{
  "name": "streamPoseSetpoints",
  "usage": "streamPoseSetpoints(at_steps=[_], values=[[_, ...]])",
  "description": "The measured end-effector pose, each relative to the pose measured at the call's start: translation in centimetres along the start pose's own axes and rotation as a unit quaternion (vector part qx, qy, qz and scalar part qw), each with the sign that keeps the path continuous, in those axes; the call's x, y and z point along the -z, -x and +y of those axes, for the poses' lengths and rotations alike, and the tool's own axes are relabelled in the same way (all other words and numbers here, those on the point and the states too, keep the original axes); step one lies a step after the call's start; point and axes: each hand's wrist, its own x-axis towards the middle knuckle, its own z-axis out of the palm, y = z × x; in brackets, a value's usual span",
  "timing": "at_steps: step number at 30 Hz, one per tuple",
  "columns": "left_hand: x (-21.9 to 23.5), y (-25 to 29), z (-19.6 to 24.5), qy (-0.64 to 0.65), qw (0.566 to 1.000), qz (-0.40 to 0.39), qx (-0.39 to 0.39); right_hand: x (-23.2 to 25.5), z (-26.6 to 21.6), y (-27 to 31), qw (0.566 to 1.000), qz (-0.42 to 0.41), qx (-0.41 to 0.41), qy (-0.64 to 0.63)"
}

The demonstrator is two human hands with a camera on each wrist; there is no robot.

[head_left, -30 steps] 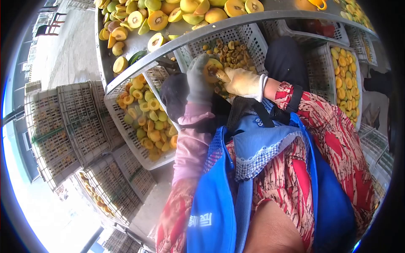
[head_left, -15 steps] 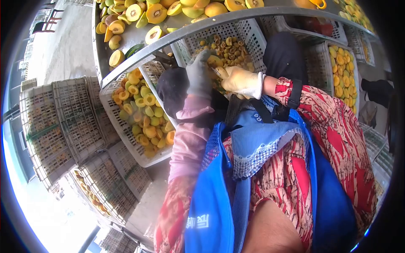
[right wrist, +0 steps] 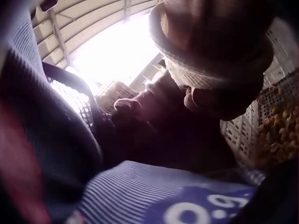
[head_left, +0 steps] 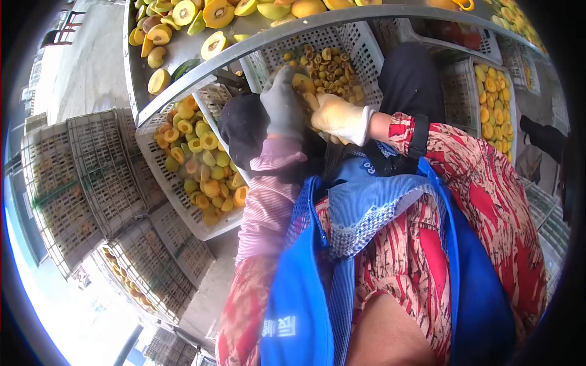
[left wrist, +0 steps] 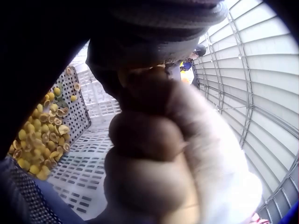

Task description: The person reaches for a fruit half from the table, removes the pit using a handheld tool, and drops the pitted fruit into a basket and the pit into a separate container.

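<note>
The fruit (head_left: 302, 83), gripped in the left hand (head_left: 284, 104)'s curled fingers above the crate (head_left: 361, 47), shows less cut face than a second ago, suggesting ongoing work; the right hand (head_left: 340, 119), just beside it, curls round an apparent handle (left wrist: 184, 208).

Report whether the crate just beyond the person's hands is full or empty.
Neither: the crate is part filled. Small yellow fruit pieces lie in it, with bare pierced wall above them.

Your head camera looks down at your hands (head_left: 285, 104), both wrist cameras look from very near up toward the roof (left wrist: 264, 70), and all share one crate (head_left: 359, 46).
</note>
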Motion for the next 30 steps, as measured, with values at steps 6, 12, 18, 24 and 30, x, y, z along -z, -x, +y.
streamPoseSetpoints(at_steps=[6,12,18,24,30], values=[[-0.5,0.4,1.0,0.04,0.994,0.001,0.097,0.3,-1.0,0.4,0.984,-0.069,-0.083,-0.144],[1.2,-1.0,0.3,-0.126,0.972,-0.169,0.108,0.3,1.3,-0.9,0.994,-0.017,-0.008,0.11],[0.9,-2.2,-0.8,0.071,0.978,-0.189,0.047,2.6,2.4,-3.0,0.994,0.084,0.076,-0.003],[0.0,-2.7,-1.9,-0.003,0.996,-0.077,-0.036,3.3,1.0,-2.4,0.979,-0.02,0.001,-0.204],[1.5,-3.1,-1.8,-0.487,0.791,-0.169,-0.33,3.3,1.2,-2.8,0.998,0.012,0.045,0.035]])
